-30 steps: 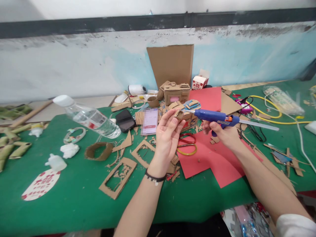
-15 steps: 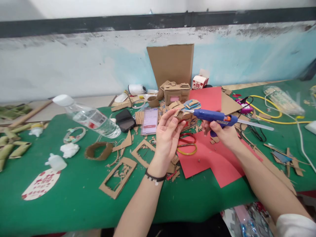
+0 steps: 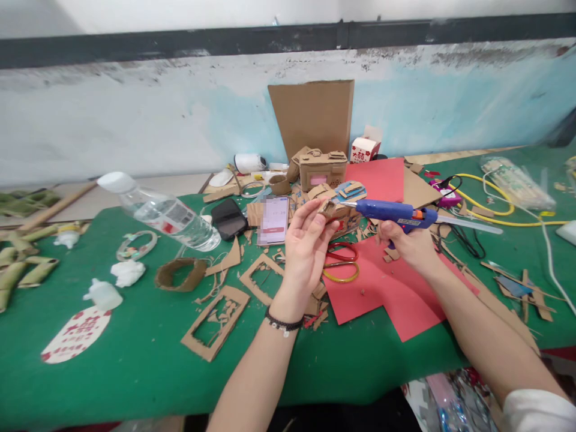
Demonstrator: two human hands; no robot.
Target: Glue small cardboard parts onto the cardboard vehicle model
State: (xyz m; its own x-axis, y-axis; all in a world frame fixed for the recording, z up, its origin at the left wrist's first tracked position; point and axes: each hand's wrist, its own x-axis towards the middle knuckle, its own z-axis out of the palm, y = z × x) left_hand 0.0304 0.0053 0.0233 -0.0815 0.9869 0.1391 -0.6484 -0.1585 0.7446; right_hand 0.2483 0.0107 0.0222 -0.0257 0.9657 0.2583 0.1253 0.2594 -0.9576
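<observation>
Between its thumb and fingers my left hand point(image 3: 306, 240) pinches a small cardboard piece point(image 3: 328, 208) with a hollow in it. My right hand point(image 3: 409, 243) is wrapped round the grip of a blue hot glue gun point(image 3: 384, 210). The gun's metal nozzle points left, close to the cardboard piece; whether they touch I cannot tell. A clear glue stick point(image 3: 472, 224) sticks out of the gun's back end. Below the hands are scissors point(image 3: 342, 273) with red and yellow handles, partly beside red paper point(image 3: 405, 294). A cardboard camera model point(image 3: 322, 170) stands behind.
On the green tabletop point(image 3: 148, 384) are cardboard frames point(image 3: 215, 324), a cardboard ring point(image 3: 180, 275) and many scraps. A tilted water bottle point(image 3: 166, 216) stands left of a black phone point(image 3: 229, 218) and a lit phone point(image 3: 273, 221). A yellow cable point(image 3: 508, 207) runs along the right.
The glue gun has shifted slightly right in my right hand, its nozzle a little farther from the cardboard piece. My left hand stays nearly still.
</observation>
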